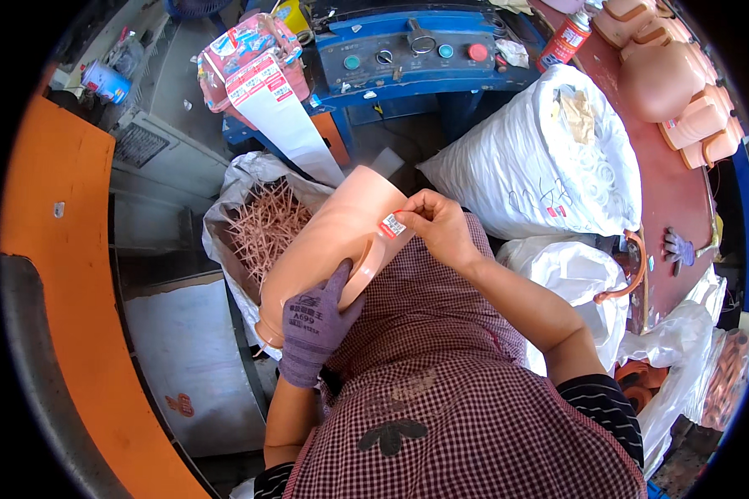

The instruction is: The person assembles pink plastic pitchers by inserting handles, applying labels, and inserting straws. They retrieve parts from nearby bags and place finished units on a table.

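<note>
A peach-coloured plastic jug (329,229) lies tilted across my lap, its wide end pointing up and away from me. My left hand (318,324), in a grey-purple knit glove, grips the jug by its handle (366,264). Bare, my right hand (443,226) pinches the edge of a small red and white sticker (393,224), which lies against the jug's side near the wide end. Behind the jug, a strip of label backing (287,125) with more stickers hangs from a pink basket (254,62).
A white sack (254,170) of thin peach scraps stands beside the jug. Right of it is a big white sack (508,158) with pale rings. Several peach jugs (699,116) and a glove (678,248) rest on the red-brown table (653,200). A blue control panel (412,54) is ahead.
</note>
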`<action>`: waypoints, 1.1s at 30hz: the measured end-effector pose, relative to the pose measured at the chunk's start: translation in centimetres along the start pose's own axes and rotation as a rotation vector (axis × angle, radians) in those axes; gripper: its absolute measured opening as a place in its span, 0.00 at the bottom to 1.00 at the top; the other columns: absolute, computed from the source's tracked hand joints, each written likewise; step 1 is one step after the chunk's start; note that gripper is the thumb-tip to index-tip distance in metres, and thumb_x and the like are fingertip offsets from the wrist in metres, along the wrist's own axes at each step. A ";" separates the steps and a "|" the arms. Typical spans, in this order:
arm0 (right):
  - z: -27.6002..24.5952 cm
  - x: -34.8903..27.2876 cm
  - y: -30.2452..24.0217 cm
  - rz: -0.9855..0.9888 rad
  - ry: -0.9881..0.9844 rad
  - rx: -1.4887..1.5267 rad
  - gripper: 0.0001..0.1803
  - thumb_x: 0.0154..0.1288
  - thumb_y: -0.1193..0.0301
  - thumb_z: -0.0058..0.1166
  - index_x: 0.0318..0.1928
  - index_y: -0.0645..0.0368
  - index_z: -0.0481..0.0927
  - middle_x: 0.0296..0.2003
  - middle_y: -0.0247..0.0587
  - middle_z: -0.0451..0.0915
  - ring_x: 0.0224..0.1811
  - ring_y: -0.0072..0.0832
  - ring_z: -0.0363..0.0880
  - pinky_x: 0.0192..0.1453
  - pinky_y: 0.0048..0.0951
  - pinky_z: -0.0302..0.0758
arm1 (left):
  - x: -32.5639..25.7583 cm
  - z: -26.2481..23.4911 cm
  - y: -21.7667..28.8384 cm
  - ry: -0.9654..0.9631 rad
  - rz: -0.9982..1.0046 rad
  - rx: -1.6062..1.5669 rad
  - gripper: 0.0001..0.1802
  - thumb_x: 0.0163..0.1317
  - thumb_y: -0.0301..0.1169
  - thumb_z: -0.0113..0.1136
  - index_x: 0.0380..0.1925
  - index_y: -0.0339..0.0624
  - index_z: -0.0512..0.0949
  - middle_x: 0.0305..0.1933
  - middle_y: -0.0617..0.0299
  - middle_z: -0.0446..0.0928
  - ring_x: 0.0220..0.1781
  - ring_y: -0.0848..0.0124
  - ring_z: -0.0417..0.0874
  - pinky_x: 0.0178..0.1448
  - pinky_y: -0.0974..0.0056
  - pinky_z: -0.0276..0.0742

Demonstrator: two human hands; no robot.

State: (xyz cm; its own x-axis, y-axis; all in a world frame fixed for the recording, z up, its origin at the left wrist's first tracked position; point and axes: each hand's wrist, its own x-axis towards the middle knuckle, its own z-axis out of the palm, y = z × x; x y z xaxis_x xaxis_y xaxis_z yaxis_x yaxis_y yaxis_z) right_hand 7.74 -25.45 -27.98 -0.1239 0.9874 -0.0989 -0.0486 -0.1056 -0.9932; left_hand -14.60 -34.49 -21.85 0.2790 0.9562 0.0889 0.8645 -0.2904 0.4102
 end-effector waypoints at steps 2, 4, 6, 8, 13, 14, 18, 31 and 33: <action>-0.1 0.0 0.4 -0.022 0.019 -0.099 0.08 0.60 0.74 0.64 0.36 0.64 0.79 0.28 0.34 0.80 0.29 0.19 0.76 0.36 0.22 0.75 | 0.0 0.4 0.2 0.016 0.012 0.002 0.28 0.55 0.40 0.68 0.55 0.41 0.76 0.35 0.46 0.83 0.35 0.52 0.85 0.39 0.55 0.79; -0.1 -0.1 0.1 -0.138 0.053 -0.299 0.12 0.56 0.71 0.68 0.37 0.64 0.79 0.28 0.38 0.80 0.29 0.25 0.79 0.38 0.26 0.76 | -0.1 0.7 0.2 0.030 0.023 -0.003 0.28 0.55 0.40 0.68 0.55 0.41 0.76 0.35 0.46 0.83 0.35 0.52 0.85 0.40 0.55 0.79; 0.0 -0.2 -0.6 -0.346 0.103 -0.603 0.18 0.52 0.68 0.71 0.39 0.64 0.80 0.28 0.41 0.79 0.30 0.34 0.81 0.41 0.31 0.78 | 0.0 0.4 0.5 -0.024 -0.018 0.015 0.30 0.54 0.40 0.69 0.56 0.41 0.76 0.38 0.48 0.83 0.37 0.54 0.85 0.42 0.55 0.79; 0.0 0.6 -0.8 -0.428 0.284 -0.697 0.23 0.48 0.65 0.73 0.42 0.64 0.80 0.28 0.43 0.79 0.32 0.40 0.81 0.44 0.35 0.78 | 0.1 0.3 0.5 -0.041 -0.010 -0.004 0.31 0.53 0.39 0.70 0.56 0.41 0.75 0.39 0.49 0.83 0.37 0.54 0.85 0.43 0.55 0.80; -1.6 1.5 0.8 0.110 -0.390 -0.020 0.25 0.51 0.59 0.73 0.43 0.65 0.83 0.33 0.40 0.84 0.36 0.25 0.80 0.48 0.29 0.76 | 0.1 -1.1 -0.7 -0.159 0.032 -0.090 0.31 0.53 0.39 0.70 0.57 0.38 0.75 0.42 0.49 0.82 0.40 0.54 0.85 0.45 0.57 0.80; -1.7 1.0 0.6 0.122 -0.427 -0.166 0.21 0.60 0.58 0.67 0.41 0.67 0.84 0.34 0.37 0.84 0.37 0.19 0.77 0.47 0.25 0.75 | -0.1 -1.9 -0.8 -0.121 -0.019 -0.131 0.30 0.55 0.36 0.68 0.57 0.38 0.74 0.43 0.49 0.82 0.40 0.56 0.85 0.46 0.57 0.80; -0.3 -1.0 0.9 0.124 -0.258 -0.005 0.27 0.74 0.52 0.48 0.35 0.67 0.85 0.27 0.31 0.81 0.32 0.16 0.74 0.38 0.25 0.75 | -4.2 -0.9 -5.5 0.514 -0.335 -0.408 0.28 0.62 0.31 0.60 0.63 0.39 0.68 0.50 0.51 0.78 0.47 0.63 0.80 0.51 0.57 0.78; -2.9 -8.4 -3.9 -0.989 -0.620 -1.076 0.15 0.57 0.60 0.61 0.35 0.60 0.83 0.40 0.41 0.81 0.47 0.38 0.80 0.55 0.39 0.77 | 1.8 -6.2 -13.6 0.446 -0.249 -1.617 0.42 0.68 0.60 0.43 0.72 0.43 0.55 0.70 0.51 0.65 0.69 0.56 0.68 0.73 0.52 0.62; -6.4 -8.1 -2.5 -0.568 -0.763 -1.345 0.12 0.59 0.65 0.60 0.39 0.60 0.82 0.45 0.42 0.82 0.51 0.39 0.81 0.53 0.37 0.79 | 3.5 -10.0 -10.3 0.456 -0.067 -1.713 0.47 0.64 0.56 0.56 0.72 0.39 0.51 0.62 0.50 0.71 0.63 0.58 0.75 0.66 0.53 0.72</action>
State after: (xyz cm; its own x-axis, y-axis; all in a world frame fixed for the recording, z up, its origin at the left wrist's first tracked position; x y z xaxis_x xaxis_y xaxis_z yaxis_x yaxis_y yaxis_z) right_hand 15.18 -32.44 -25.05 -0.8406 0.5358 -0.0798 0.5359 0.8010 -0.2670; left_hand -26.71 -27.80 -16.67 -0.1206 0.9837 0.1333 -0.5789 -0.1788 0.7955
